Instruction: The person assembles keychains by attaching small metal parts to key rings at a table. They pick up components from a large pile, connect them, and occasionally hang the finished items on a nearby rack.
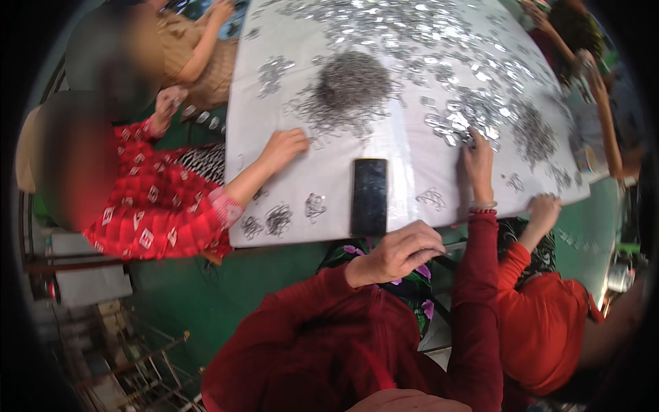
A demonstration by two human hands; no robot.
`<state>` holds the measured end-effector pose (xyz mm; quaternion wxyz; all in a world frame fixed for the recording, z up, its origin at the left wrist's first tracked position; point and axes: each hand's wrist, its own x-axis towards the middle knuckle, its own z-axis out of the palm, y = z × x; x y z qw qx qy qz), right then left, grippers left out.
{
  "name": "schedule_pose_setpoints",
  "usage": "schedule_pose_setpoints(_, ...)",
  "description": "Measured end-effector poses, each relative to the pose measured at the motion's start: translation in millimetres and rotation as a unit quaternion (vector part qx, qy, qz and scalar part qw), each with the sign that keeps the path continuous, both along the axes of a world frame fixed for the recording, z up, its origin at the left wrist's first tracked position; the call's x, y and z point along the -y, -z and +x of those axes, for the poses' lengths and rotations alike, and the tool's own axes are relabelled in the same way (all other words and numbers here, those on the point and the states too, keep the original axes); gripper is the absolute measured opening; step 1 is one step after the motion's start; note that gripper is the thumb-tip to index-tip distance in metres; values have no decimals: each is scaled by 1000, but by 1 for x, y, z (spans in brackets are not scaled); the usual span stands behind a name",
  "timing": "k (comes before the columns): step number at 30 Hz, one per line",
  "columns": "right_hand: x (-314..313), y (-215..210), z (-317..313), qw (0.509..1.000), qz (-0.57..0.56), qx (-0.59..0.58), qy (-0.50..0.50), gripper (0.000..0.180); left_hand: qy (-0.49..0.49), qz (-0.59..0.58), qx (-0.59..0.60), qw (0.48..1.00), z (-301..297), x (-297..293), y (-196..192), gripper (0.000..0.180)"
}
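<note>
My left hand is curled in a pinch just off the table's near edge, below a dark phone. Whatever lies between its fingertips is too small to make out. My right hand reaches over the table, its fingertips down at the near edge of a heap of small shiny flat metal pieces. Those fingers are drawn together; what they grip is hidden. The black phone lies flat on the white table cover. Right of it sits a small cluster of thin wire pieces.
A large mound of dark wire pieces stands mid-table, a smaller heap at right. Little wire clumps lie near the left front edge. People sit on both sides; a red-sleeved co-worker's hand rests over the table.
</note>
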<state>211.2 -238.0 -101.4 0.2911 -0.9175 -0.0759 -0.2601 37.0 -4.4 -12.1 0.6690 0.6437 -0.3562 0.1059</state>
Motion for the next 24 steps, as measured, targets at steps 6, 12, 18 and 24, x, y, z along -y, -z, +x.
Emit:
schedule_pose_setpoints(6,0,6,7,988,135,-55,57,23,11,-2,-32,999,-8,-2,2,14)
schedule_pose_setpoints(12,-25,-60,-114,764,600,-229,-53,33,6,7,-92,996,-12,4,10,11)
schedule_pose_setpoints(18,-51,-120,-214,855,499,-118,-79,20,19,33,-97,995,-11,9,0,10)
schedule_pose_setpoints(24,-58,-133,-228,850,511,-86,-91,20,-11,35,-48,998,-19,10,-6,12)
